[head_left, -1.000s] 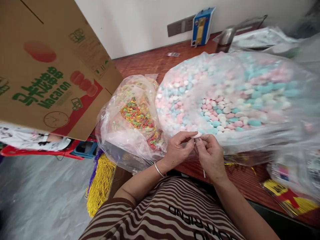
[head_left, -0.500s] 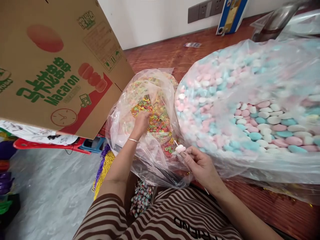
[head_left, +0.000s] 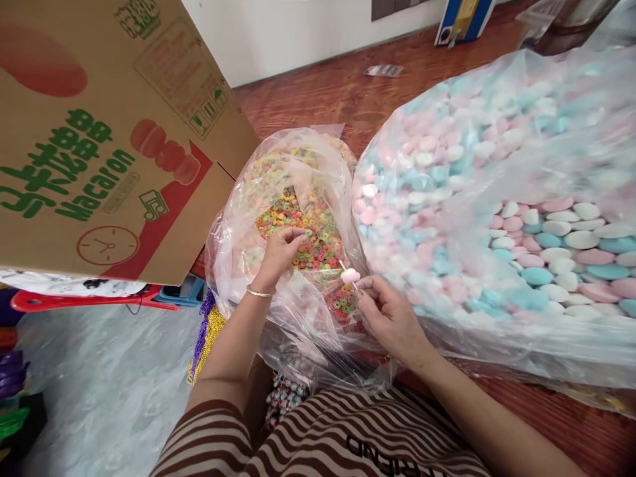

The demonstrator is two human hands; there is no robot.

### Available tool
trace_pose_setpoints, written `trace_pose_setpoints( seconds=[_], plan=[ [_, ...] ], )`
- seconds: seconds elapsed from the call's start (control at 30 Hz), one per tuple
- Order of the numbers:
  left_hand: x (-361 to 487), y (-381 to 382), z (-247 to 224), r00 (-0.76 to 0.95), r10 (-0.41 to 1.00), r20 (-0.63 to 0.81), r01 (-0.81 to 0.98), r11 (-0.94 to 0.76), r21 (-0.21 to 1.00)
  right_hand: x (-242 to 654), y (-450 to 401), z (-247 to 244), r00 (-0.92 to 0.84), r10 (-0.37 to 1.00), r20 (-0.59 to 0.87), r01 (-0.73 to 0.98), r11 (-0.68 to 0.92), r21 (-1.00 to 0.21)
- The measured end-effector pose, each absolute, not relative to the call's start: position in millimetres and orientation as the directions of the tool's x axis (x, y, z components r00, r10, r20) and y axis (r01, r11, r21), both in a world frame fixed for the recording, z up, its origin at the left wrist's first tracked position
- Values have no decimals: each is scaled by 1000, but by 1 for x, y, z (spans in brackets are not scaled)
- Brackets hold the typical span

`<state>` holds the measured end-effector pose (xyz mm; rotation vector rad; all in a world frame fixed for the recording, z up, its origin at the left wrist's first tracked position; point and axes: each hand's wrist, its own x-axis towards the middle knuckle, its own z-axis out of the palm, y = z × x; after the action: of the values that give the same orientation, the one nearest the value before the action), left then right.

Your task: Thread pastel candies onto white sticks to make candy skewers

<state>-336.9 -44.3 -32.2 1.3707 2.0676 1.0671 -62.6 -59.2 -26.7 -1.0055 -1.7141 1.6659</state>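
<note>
My right hand [head_left: 392, 318] pinches a thin white stick; pink and white candy pieces [head_left: 350, 275] are threaded on it, and its bare tip points up and to the left. My left hand [head_left: 284, 255], with a bracelet at the wrist, is over the opening of a clear plastic bag [head_left: 238, 218] full of small coloured ring candies [head_left: 322, 252]. Its thumb and forefinger are pressed together, and what looks like a tiny greenish ring candy shows at their tips. To the right lies a larger clear bag [head_left: 427, 305] of pink, white and blue oval candies [head_left: 561, 258].
A cardboard box [head_left: 163, 86] printed "Macaron" stands at the left. Behind the bags, a small packet [head_left: 383, 70] and a blue box [head_left: 464, 23] are on the red-brown wooden table [head_left: 318, 86]. Gold and purple bead strands [head_left: 205, 338] hang at the table's left edge.
My left hand has lifted from among the ring candies, fingertips pinched together. My right hand has raised the stick and moved it slightly left, closer to the left hand. The view has shifted a little.
</note>
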Motion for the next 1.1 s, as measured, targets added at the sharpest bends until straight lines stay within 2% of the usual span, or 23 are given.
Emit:
trace_pose_setpoints(
  seconds=[0.07,0.1,0.17,0.27,0.4,0.5,0.57,0.67,0.77,1.1],
  plan=[
    [-323,-53,-28,-455,887,-71,294,226,929,-72,-53,-21,-556,829,-59,180,51,-982],
    [-315,-58,-26,-457,881,-123,184,229,956,-77,-50,-18,-556,830,-37,197,88,-976],
    [-302,-64,-22,-440,880,-177,75,233,970,-85,-45,-14,-565,825,-17,228,136,-964],
    [-288,-72,-15,-416,893,-172,54,214,975,-93,-40,-12,-583,812,-15,256,166,-952],
    [-278,-78,-8,-416,902,-118,150,196,969,-95,-41,-15,-575,818,-9,239,158,-958],
    [-276,-80,-8,-410,903,-133,174,220,960,-96,-45,-19,-573,819,1,204,144,-968],
    [-277,-80,-10,-405,895,-185,101,245,964,-95,-48,-23,-573,820,12,178,138,-974],
    [-281,-79,-16,-406,864,-298,-124,271,955,-93,-50,-25,-576,817,23,131,120,-984],
    [-283,-78,-19,-446,824,-348,-258,254,932,-90,-51,-25,-596,803,18,125,115,-985],
    [-272,-80,-19,-466,825,-319,-231,235,944,-90,-48,-25,-592,806,-28,142,70,-987]
  ],
)
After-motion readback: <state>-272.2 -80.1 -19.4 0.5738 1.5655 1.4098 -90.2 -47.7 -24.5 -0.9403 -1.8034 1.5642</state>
